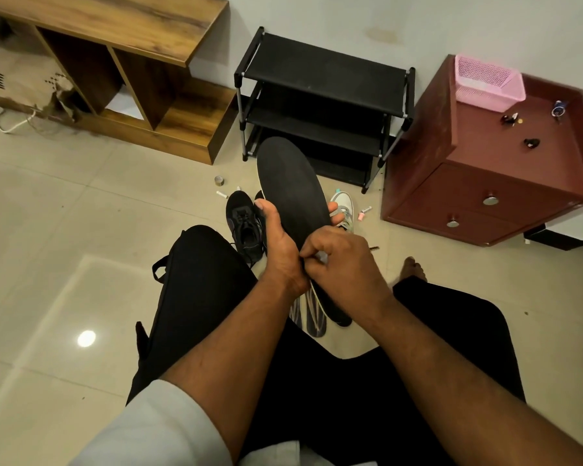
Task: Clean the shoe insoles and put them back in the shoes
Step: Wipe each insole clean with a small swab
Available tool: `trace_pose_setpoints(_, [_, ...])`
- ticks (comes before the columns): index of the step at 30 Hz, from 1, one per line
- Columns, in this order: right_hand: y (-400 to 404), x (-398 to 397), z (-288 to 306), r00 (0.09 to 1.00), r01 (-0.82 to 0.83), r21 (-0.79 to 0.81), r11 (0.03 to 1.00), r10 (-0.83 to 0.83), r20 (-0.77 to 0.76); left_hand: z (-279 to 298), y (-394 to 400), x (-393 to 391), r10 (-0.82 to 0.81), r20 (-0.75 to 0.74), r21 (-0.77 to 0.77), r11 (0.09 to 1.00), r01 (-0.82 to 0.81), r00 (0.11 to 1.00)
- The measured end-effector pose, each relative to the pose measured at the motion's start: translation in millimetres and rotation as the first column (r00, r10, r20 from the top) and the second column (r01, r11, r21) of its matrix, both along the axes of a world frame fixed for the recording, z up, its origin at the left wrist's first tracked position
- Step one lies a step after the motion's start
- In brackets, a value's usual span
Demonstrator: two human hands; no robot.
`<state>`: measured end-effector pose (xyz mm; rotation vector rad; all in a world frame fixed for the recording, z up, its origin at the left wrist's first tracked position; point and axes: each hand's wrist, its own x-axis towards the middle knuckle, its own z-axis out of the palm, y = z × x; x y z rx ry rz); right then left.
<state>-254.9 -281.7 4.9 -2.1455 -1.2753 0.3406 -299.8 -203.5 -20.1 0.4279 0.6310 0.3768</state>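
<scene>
A seated person holds a long, flat black foam insole (293, 193) up in front of the knees, its toe end pointing far toward the black fabric-shelved shoe rack (320, 95) against the wall. The left hand (280, 240) grips the insole at mid-length, thumb laid along its left edge and the fingers (334, 210) wrapped under it, their tips showing past the right edge. The right hand (344, 264) sits near the heel end with its fingers curled, pinching a small pale thing, perhaps a cloth or wipe, against the insole; what it is cannot be told for sure.

On the tiled floor (48, 213) just beyond the hands stands a black lace-up sneaker (244, 223) on the left and a white sneaker with grey trim (344, 206) on the right, partly hidden behind the insole. Another dark insole with pale curved lines (312, 314) lies on the floor between the legs, near the heel of the held 1.

The insole looks light, thin and bendy, so it will likely flop if held by 1 end only. Supporting it at the middle, as the left hand does, keeps it steady for rubbing. Its cloth face seems grippy, not slippery. For returning it to a shoe, a hold at the heel with the toe fed in first would suit, letting it curl a little without creasing
</scene>
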Motion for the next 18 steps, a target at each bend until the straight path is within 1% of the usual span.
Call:
trace_pose_setpoints(2, [1, 6, 0, 0.999, 0.039, 0.0, 0.999, -0.039, 0.024, -2, 0, 1, -0.004, 0.029, -0.038, 0.999, 0.005, 1.0])
trace_pose_setpoints(5, [-2, 27, -4, 0.979, 0.194, -0.034, 0.98, -0.191, 0.073, -4, -1, 1, -0.028, 0.089, -0.072, 0.997, 0.035, 0.996])
trace_pose_setpoints(7, [-4, 35, -6, 0.967, 0.244, -0.051, 0.968, -0.24, 0.081, -3, -2, 1, -0.036, 0.126, -0.082, 0.996, 0.047, 0.991])
trace_pose_setpoints(9, [-3, 31, -4, 0.974, 0.213, -0.027, 0.977, -0.21, 0.082, -4, -1, 1, -0.044, 0.14, -0.075, 0.996, 0.055, 0.989])
trace_pose_setpoints(13, [4, 3, 6, 0.996, -0.027, 0.016, 1.0, 0.025, 0.087, -10, 2, 3, -0.006, 0.091, -0.051, 0.999, 0.011, 0.996])
trace_pose_setpoints(14, [6, 3, 5, 0.994, -0.046, 0.018, 0.999, 0.045, 0.096, -11, 1, 3, 0.006, 0.087, -0.057, 0.998, -0.001, 0.996])
trace_pose_setpoints(15, [7, 8, 3, 0.994, -0.027, 0.016, 1.0, 0.026, 0.102, -11, 1, 3, 0.007, 0.091, -0.059, 0.998, -0.002, 0.996])
trace_pose_setpoints(16, [6, 17, 0, 0.995, 0.026, 0.012, 1.0, -0.027, 0.097, -11, 1, 3, -0.004, 0.1, -0.06, 0.998, 0.011, 0.995])
trace_pose_setpoints(18, [1, 40, -6, 0.981, 0.19, -0.006, 0.982, -0.19, 0.028, -9, 0, 3, -0.026, 0.109, -0.067, 0.997, 0.033, 0.994])
